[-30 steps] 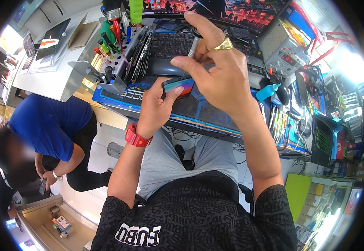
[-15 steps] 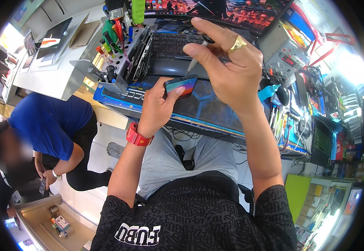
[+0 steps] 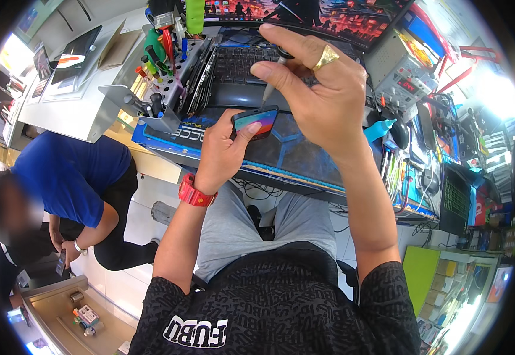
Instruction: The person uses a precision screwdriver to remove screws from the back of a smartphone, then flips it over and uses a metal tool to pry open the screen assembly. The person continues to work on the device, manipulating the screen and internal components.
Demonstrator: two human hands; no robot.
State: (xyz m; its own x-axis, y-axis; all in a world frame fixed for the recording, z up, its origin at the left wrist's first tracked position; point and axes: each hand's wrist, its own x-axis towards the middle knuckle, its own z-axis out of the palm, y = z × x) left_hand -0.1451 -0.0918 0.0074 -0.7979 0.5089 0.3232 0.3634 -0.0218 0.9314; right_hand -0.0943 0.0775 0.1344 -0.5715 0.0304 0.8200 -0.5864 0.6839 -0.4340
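My left hand (image 3: 221,145) grips a dark phone (image 3: 258,123) with a lit, colourful screen, thumb lying across the glass. The phone is held tilted above the desk mat. A slim screwdriver (image 3: 268,90) with a grey body and black cap stands slanted, its tip against the phone's far edge. My right hand (image 3: 322,94) is around the upper part of the screwdriver, with index finger and thumb curved apart near the cap. Its other fingers are hidden behind the hand, so the exact hold is partly out of sight.
Beyond the phone are a black keyboard (image 3: 242,64) and a lit monitor (image 3: 322,15). A tool rack (image 3: 171,89) stands at the left. To the right are a light-blue bottle (image 3: 380,129) and a bench power supply (image 3: 402,71). Another person in a blue shirt (image 3: 71,171) bends at the left.
My right hand has shifted slightly left, and the screwdriver's cap has tilted left with it. The phone and my left hand have stayed put.
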